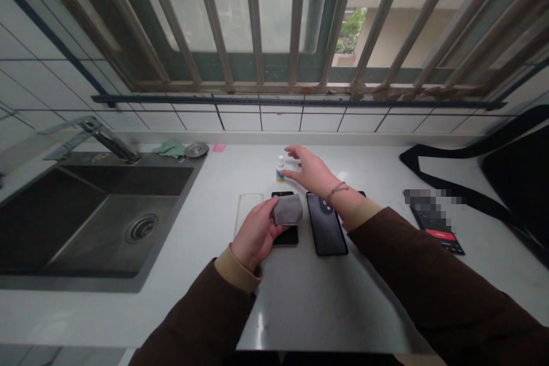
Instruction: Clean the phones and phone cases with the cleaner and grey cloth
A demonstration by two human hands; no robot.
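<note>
My left hand is closed on a folded grey cloth, held just above a black phone lying on the white counter. A second black phone lies flat to its right. My right hand is stretched forward, fingers apart, beside a small white bottle with a blue and yellow label, close to it; I cannot tell whether it touches. A third dark phone edge shows behind my right wrist. A clear phone case lies left of the phones.
A steel sink with a tap fills the left. A green rag and a metal strainer lid sit behind it. A black bag with straps and a dark box lie at right. A barred window is ahead.
</note>
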